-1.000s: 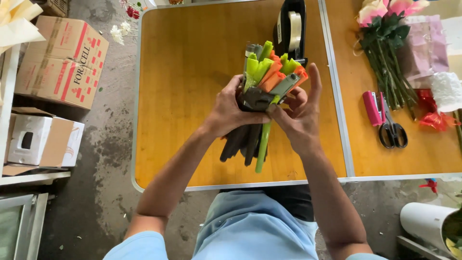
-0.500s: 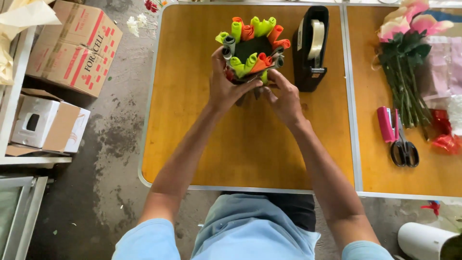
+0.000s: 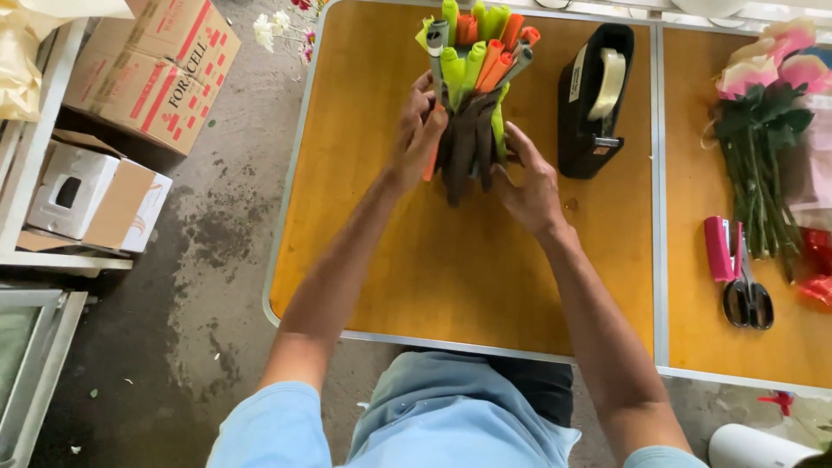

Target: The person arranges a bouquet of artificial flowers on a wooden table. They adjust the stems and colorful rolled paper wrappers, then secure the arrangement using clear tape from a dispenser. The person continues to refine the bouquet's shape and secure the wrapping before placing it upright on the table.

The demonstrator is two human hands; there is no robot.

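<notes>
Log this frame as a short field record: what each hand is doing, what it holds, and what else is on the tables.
left hand: grips the left side of the bundle of rolled paper tubes
right hand: fingers spread against the bundle's lower right side
bundle: green, orange and grey rolls fanned at the top, dark rolls at the base
surface: wooden table with metal edging
nearby: black tape dispenser just right of the bundle
second table: artificial flowers, pink stapler, scissors
floor, left: cardboard boxes
</notes>
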